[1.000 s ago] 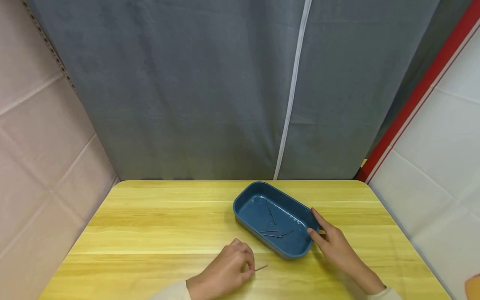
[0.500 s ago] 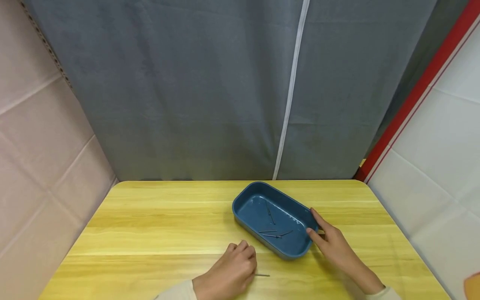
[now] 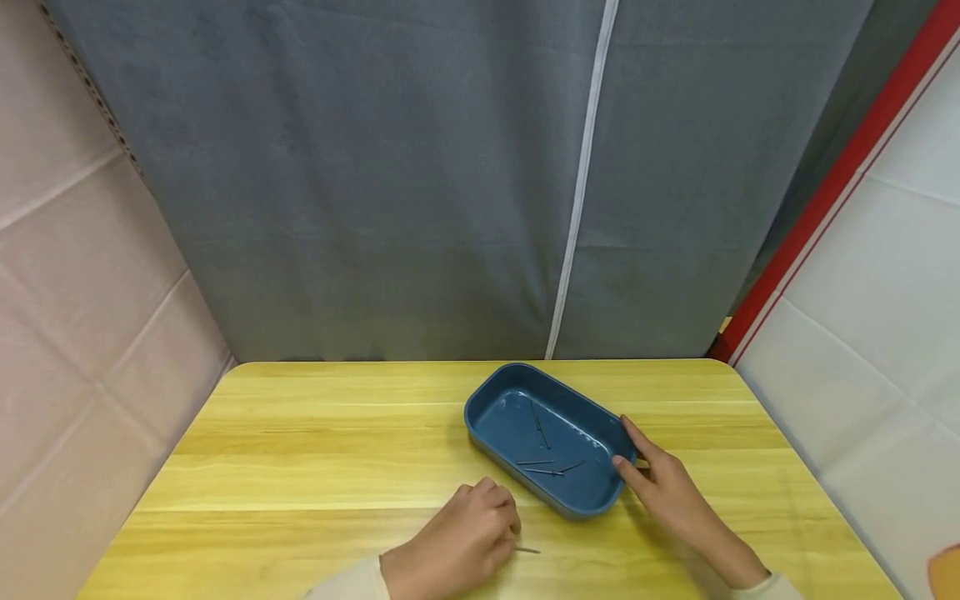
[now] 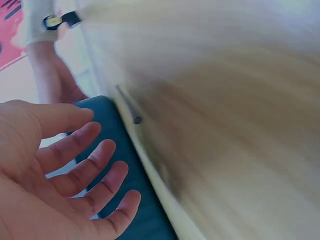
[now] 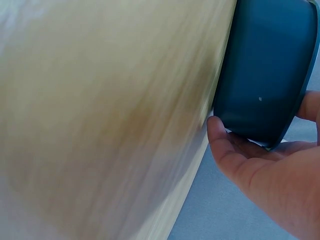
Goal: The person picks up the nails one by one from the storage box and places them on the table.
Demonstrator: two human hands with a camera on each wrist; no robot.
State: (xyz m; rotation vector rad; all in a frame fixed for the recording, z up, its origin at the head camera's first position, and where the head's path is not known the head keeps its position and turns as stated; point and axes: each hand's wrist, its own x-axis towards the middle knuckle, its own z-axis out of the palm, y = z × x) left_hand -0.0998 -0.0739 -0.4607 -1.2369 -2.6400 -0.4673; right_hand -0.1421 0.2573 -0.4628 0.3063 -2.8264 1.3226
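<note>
A gray fabric curtain (image 3: pixel 375 167) hangs behind a table (image 3: pixel 315 467) of streaked yellow wood grain, which stretches well out to the left of a deep-blue container (image 3: pixel 504 427), a glossy rounded rectangle set aslant with its far corner near the table's back edge. A person's right hand (image 3: pixel 671 496) grips the container's right end, thumb over the rim, while the left hand (image 3: pixel 461 542), fingers loosely bent and holding nothing, is near its front side. Thin, dark rods (image 3: pixel 540 471) lie scattered on the container's smooth floor, and a lone rod (image 3: pixel 528 550) lies on the wood just beside the left hand.
</note>
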